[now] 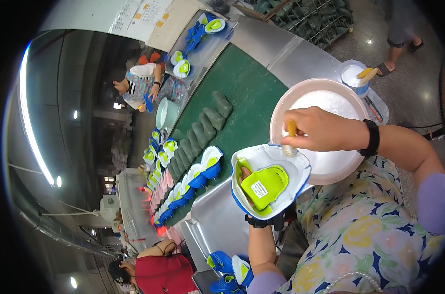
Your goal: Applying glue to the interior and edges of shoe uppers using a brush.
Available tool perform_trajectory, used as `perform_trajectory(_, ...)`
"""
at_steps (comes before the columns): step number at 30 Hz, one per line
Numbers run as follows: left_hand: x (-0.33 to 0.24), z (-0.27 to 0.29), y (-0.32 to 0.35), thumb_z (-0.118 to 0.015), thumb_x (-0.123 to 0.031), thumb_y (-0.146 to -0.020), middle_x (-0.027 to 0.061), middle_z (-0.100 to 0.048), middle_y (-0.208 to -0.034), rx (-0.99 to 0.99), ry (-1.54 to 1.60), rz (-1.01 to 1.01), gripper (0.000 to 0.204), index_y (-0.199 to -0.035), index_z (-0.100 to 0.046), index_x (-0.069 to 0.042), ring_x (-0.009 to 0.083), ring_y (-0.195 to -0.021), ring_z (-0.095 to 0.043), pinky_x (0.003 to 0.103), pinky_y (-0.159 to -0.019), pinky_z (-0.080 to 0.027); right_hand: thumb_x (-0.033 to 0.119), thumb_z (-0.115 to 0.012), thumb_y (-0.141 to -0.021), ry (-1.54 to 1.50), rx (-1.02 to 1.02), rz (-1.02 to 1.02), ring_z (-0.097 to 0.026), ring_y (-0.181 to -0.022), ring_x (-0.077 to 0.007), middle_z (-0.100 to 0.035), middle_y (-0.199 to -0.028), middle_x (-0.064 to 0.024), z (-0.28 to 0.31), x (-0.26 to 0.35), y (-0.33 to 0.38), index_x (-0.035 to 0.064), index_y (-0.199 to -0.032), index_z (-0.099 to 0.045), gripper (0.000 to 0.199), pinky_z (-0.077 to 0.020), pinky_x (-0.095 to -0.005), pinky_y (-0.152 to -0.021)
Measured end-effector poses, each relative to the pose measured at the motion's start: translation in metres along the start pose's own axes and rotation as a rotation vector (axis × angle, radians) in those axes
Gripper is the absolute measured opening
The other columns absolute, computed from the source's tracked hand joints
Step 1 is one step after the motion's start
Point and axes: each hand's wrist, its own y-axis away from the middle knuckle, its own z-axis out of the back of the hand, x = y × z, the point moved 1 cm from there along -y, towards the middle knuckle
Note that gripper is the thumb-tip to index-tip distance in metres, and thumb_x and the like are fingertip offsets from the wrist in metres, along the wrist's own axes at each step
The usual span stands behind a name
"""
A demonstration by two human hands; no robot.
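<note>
My right hand is closed around a brush with a yellow handle. The pale bristles touch the white inner edge of a shoe upper, blue outside with a bright lime tongue and a small white label. My left hand holds this upper from beneath; part of the hand shows through the opening by the tongue, the rest is hidden. Behind the right hand, a pink basin holds white liquid or paste.
A cup of white liquid with yellow-handled brushes stands beyond the basin. Grey shoe lasts and blue-and-white uppers line the green belt. More uppers lie at the lower edge. Co-workers work on the left.
</note>
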Motion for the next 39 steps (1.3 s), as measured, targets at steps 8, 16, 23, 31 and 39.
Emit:
perform_trajectory(8,-0.037,-0.037,0.016,-0.057,-0.042,-0.100,0.0100,-0.067,-0.115,-0.095,0.067,-0.252,0.044,-0.134,-0.052,-0.015,0.0257,-0.096,-0.070,0.042,-0.078,-0.061,0.022,-0.070,-0.088,-0.005,0.089,-0.276,-0.065,-0.064,-0.0275,-0.065,-0.071,-0.0160,0.018,-0.023,0.027,-0.0005,-0.088,-0.061,0.025,-0.0484,-0.0348,-0.060)
perform_trajectory(16,-0.062,0.028,0.006,-0.049,-0.039,-0.103,0.0103,-0.046,-0.147,-0.131,0.220,-0.343,0.052,-0.148,-0.040,-0.013,0.0329,-0.133,-0.048,0.048,-0.110,-0.043,0.021,-0.070,-0.088,-0.078,0.333,-0.202,-0.067,-0.074,-0.0345,-0.066,-0.081,-0.0184,-0.016,-0.023,0.030,-0.0009,-0.092,-0.060,0.024,-0.0523,-0.0393,-0.068)
perform_trajectory(23,-0.062,-0.004,0.004,-0.057,-0.031,-0.101,0.0097,-0.066,-0.119,-0.078,0.037,-0.055,0.039,-0.134,-0.054,-0.010,0.0239,-0.103,-0.066,0.041,-0.089,-0.058,0.021,-0.070,-0.089,0.039,0.168,-0.170,-0.065,-0.071,-0.0305,-0.064,-0.085,-0.0147,0.015,-0.036,0.027,0.0015,-0.094,-0.061,0.022,-0.0512,-0.0376,-0.066)
perform_trajectory(31,-0.047,-0.103,0.007,-0.063,-0.027,-0.098,0.0121,-0.067,-0.112,0.072,-0.183,0.211,0.035,-0.125,-0.057,-0.005,0.0251,-0.099,-0.069,0.041,-0.083,-0.060,0.019,-0.074,-0.087,-0.199,-0.129,0.074,-0.065,-0.078,-0.0193,-0.067,-0.088,-0.0116,0.021,-0.004,-0.010,0.0026,-0.098,-0.064,0.022,-0.0504,-0.0274,-0.069)
perform_trajectory(39,-0.058,-0.032,-0.028,-0.055,-0.031,-0.102,0.0097,-0.065,-0.115,-0.138,-0.053,0.004,0.040,-0.136,-0.048,-0.012,0.0265,-0.098,-0.067,0.042,-0.082,-0.060,0.018,-0.072,-0.088,-0.187,-0.097,-0.344,-0.064,-0.069,-0.0143,-0.065,-0.079,-0.0109,0.016,-0.021,0.005,-0.0010,-0.085,-0.061,0.022,-0.0485,-0.0282,-0.058)
